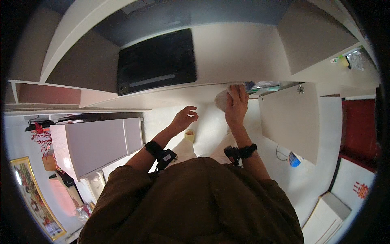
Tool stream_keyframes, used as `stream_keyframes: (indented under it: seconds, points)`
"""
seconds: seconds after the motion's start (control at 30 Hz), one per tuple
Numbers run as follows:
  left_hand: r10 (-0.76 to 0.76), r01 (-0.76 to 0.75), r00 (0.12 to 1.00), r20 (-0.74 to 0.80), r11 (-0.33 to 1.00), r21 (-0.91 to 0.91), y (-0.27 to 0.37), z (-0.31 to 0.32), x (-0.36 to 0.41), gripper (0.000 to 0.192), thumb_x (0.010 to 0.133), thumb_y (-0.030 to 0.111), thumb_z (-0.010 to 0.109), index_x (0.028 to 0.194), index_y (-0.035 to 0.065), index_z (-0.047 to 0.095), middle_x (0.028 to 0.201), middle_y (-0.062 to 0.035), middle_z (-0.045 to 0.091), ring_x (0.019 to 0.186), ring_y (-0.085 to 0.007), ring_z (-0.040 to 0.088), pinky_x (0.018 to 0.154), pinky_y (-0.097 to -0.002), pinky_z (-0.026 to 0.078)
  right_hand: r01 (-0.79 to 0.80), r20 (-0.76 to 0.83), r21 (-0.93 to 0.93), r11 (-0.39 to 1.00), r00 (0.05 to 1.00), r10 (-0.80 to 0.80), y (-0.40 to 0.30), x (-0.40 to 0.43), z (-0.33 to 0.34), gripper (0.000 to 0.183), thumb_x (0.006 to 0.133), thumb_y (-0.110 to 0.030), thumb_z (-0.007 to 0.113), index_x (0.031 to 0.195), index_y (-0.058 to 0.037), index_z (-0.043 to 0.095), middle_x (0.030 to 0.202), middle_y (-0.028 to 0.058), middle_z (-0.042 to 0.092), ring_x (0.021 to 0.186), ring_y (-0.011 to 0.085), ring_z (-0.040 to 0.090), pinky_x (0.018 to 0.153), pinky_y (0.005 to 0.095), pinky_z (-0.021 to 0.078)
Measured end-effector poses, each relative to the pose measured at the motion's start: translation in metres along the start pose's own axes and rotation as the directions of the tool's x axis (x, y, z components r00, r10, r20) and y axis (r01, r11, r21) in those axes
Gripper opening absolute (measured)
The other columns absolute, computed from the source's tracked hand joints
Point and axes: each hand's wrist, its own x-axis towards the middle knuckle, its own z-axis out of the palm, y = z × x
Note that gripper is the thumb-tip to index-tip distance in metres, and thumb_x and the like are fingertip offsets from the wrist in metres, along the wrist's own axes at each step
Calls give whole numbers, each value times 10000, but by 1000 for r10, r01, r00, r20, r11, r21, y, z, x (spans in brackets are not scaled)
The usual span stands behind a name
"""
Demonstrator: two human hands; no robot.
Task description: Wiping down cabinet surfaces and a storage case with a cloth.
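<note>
My right hand [237, 105] grips a pale, fuzzy cloth [221, 101] at the front edge of a white cabinet, beside an opened cabinet door [291, 119]. Part of the cloth is hidden under my fingers. Just right of that hand, some items in plastic packaging [265, 87] show inside the opened compartment. My left hand [185, 117] hangs in the air before the cabinet front, its fingers apart and slightly bent, with nothing in them. Above it, a flat black panel [157, 61] rests on the cabinet shelf [234, 50].
The opened door juts out to my right. A blue packet [295, 159] lies on the floor behind it. To the left stands a white drawer unit [97, 146]. My foot in a yellow slipper [189, 135] is below. Further right is a dark red piece of furniture [358, 128].
</note>
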Motion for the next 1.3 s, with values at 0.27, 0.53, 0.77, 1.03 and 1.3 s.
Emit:
stream_keyframes:
  seconds: [0.27, 0.53, 0.77, 1.03, 1.3]
  points:
    - [-43, 36, 997, 60, 992, 119, -59, -120, -64, 395, 861, 141, 564, 1216, 37, 425, 1033, -118, 569, 924, -210, 585, 789, -338, 483, 265, 85, -459, 848, 963, -255, -105, -23, 136, 456, 664, 7, 557, 1103, -117, 564, 1211, 56, 480, 917, 271, 524, 701, 381, 446]
    - [252, -223, 960, -121, 952, 211, -51, -160, -84, 360, 797, 31, 588, 1130, -10, 461, 945, -101, 616, 841, -154, 603, 694, -268, 484, 451, 335, -221, 865, 868, -367, -182, -51, 244, 537, 706, -148, 608, 1231, -157, 491, 1196, 22, 450, 992, 240, 470, 785, 349, 461]
    - [500, -400, 866, 29, 655, 641, 0, -148, -74, 222, 775, -24, 573, 989, 9, 528, 994, -128, 569, 889, -236, 580, 718, -323, 494, 93, -9, -291, 952, 995, -100, -101, -38, 158, 445, 707, -26, 568, 1143, -118, 549, 1160, 69, 496, 965, 260, 486, 820, 357, 441]
    - [590, -730, 588, 554, 92, 677, 60, -73, -36, 234, 789, 18, 559, 1023, 13, 543, 1181, -145, 480, 1076, -311, 473, 884, -407, 421, -193, -548, -58, 979, 827, 130, -43, -14, 83, 371, 802, 52, 496, 1166, -23, 494, 1173, 176, 475, 997, 333, 513, 793, 333, 452]
    - [531, -756, 415, 738, -249, 605, 94, -21, 6, 311, 795, 31, 538, 1104, 14, 504, 1288, -188, 420, 1229, -358, 358, 1011, -490, 282, -49, -579, 600, 798, 662, 476, -17, 9, 43, 309, 870, -18, 473, 1171, -64, 519, 1237, 117, 472, 1154, 232, 434, 952, 296, 344]
